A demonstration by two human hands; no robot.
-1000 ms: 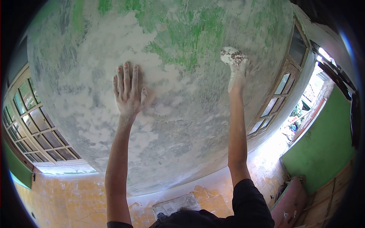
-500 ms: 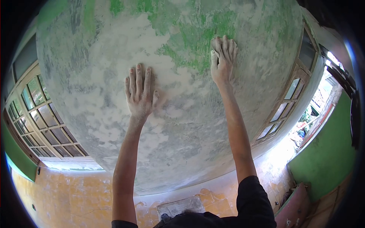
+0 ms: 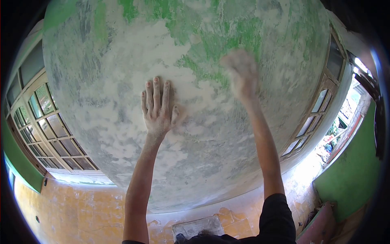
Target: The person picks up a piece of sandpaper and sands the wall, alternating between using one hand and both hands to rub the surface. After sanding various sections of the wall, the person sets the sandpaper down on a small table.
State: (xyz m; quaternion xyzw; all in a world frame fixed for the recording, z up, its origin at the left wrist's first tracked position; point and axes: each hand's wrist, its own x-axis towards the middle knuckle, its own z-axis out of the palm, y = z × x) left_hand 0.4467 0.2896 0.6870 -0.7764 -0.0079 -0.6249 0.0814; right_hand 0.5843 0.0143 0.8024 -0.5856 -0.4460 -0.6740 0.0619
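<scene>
A wall with patchy white and grey plaster and remnants of green paint fills the middle of the view. My left hand lies flat against it, left of centre, fingers spread, with pale dust on the skin and nothing in it. Higher up and to the right, my right hand is at the wall beside the green patches. Motion smears its fingers, and whether anything is under them cannot be made out.
Paned wooden doors stand at the left, a wooden-framed window at the right. Below are a yellow tiled floor and a grey slab. A green low wall and a pinkish board are at the lower right.
My right hand has shifted slightly down the wall and is now blurred. My left hand keeps its place on the plaster. The whole view has shifted a little, the wall appearing further right.
</scene>
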